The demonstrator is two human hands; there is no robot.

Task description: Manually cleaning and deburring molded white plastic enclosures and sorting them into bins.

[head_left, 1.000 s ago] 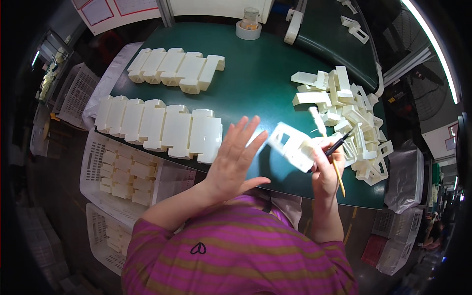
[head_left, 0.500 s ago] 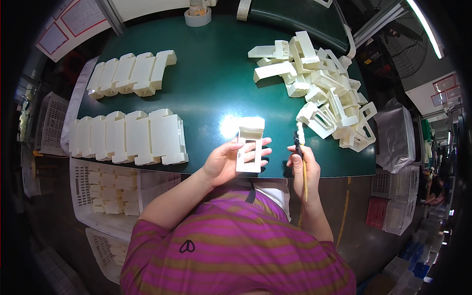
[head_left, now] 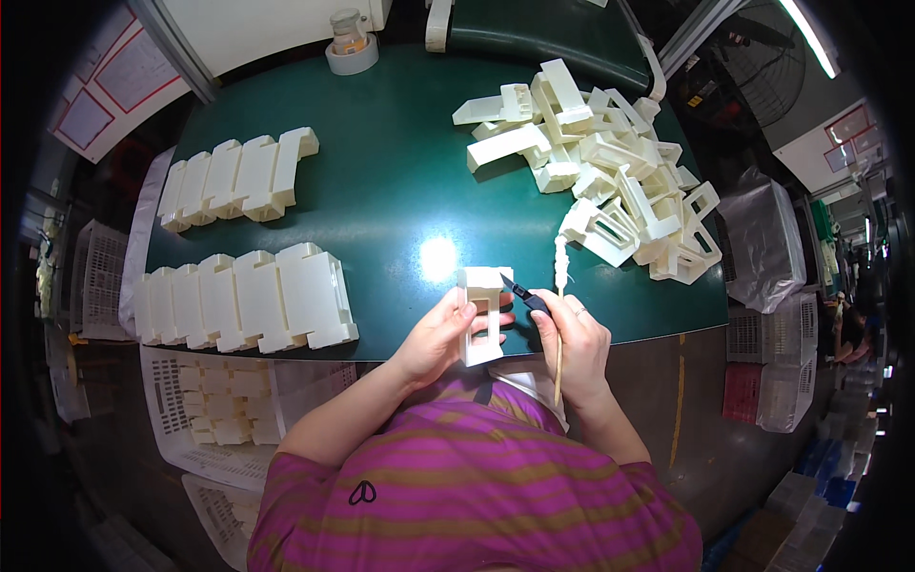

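My left hand is closed around a white plastic part with a rectangular opening, held over the table's near edge. In my right hand is a black-handled craft knife, its blade tip touching or very near the upper right corner of the part. The same hand also holds a thin wooden stick with a white wrapped tip that points away from me. Some fingers of my left hand show through and behind the part.
A jumbled pile of similar white parts lies on the green table at the right. Two neat rows, a far one and a near one, lie at the left. A tape roll sits at the back; a white crate of parts stands below left.
My right hand has moved left and brought the knife blade up to the part. The part has turned slightly in my left hand. The whole view has shifted a little.
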